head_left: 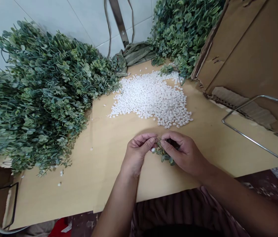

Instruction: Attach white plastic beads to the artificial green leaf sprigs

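My right hand is closed on a small sprig of artificial green leaves, which hangs below its fingers. Close beside it, with fingertips almost meeting the right ones, my left hand makes a pinch at the sprig's upper end. What the left fingertips grip is too small to make out. A tiny white piece shows just under the left thumb. Beyond both hands a wide heap of small white plastic pieces is spread on the tan board tabletop.
A big pile of artificial greenery covers the left side, and more greenery rises at the back right. A cardboard box and a bent metal wire frame stand at right. Dark green cloth lies against the tiled wall.
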`<state>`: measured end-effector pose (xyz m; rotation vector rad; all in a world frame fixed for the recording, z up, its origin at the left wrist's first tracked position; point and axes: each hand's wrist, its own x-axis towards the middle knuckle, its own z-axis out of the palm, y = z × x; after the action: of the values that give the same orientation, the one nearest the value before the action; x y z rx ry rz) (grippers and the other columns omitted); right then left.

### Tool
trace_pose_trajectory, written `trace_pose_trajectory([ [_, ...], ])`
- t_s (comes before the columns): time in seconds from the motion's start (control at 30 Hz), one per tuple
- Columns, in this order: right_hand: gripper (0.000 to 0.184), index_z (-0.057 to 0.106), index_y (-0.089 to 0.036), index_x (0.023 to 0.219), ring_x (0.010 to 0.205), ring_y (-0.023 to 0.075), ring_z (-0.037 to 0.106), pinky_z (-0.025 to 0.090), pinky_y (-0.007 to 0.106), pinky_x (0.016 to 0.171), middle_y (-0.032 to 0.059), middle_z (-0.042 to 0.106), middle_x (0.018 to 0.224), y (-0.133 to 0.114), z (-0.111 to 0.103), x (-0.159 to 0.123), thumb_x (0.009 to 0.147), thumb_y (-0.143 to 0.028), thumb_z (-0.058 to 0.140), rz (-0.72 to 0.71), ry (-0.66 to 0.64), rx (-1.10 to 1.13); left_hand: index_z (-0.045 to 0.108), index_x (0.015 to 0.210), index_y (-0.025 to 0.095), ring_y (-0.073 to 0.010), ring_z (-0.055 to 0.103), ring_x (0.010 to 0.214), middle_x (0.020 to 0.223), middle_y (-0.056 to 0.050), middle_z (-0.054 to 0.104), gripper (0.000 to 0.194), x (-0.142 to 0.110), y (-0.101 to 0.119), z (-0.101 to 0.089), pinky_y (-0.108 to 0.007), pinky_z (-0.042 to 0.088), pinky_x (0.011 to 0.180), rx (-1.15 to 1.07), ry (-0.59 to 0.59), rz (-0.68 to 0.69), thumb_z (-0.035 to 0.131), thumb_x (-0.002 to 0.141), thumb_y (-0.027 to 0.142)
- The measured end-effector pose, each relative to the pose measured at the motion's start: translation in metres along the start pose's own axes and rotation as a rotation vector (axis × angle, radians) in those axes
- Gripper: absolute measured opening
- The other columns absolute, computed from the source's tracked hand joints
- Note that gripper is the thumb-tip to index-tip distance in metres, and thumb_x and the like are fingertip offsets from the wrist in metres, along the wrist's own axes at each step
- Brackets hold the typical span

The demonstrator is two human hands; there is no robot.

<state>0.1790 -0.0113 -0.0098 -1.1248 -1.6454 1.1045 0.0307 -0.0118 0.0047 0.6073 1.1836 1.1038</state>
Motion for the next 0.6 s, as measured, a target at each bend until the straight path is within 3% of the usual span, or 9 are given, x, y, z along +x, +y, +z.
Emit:
trace_pose_trajectory([
  [0.2,0.012,0.056,-0.017,0.075,0.059,0.0125,0.051,0.041,0.024,0.056,-0.0002,0.054,0.065,-0.0012,0.0011,0.0006,0.084,-0.022,0.048,-0.037,0.003,-0.011,0.07,0.066,0.017,-0.0088,0.06,0.056,0.061,0.001,0.068,0.026,0.0008,0.0004,-0.0013,-0.021,0.047,0.058,-0.028,-0.007,-0.027,0.085,0.047,0.025],
  [0.37,0.015,0.054,-0.018,0.071,0.058,0.0123,0.049,0.04,0.024,0.056,-0.0008,0.051,0.063,-0.0018,0.0007,0.0006,0.084,-0.019,0.048,-0.076,-0.004,-0.062,0.075,0.076,0.019,-0.0084,0.059,0.056,0.059,0.001,0.069,0.028,0.001,-0.0007,-0.0042,-0.02,0.047,0.058,0.033,-0.059,-0.016,0.084,0.051,0.025],
  [0.6,0.014,0.054,-0.018,0.071,0.057,0.0116,0.05,0.04,0.023,0.056,-0.001,0.053,0.063,-0.0032,0.0,0.0005,0.084,-0.019,0.048,-0.091,0.004,-0.071,0.074,0.065,0.017,-0.0077,0.056,0.05,0.053,0.0,0.067,0.025,0.0019,0.0005,-0.0056,-0.019,0.046,0.052,0.056,-0.036,-0.011,0.086,0.047,0.029],
])
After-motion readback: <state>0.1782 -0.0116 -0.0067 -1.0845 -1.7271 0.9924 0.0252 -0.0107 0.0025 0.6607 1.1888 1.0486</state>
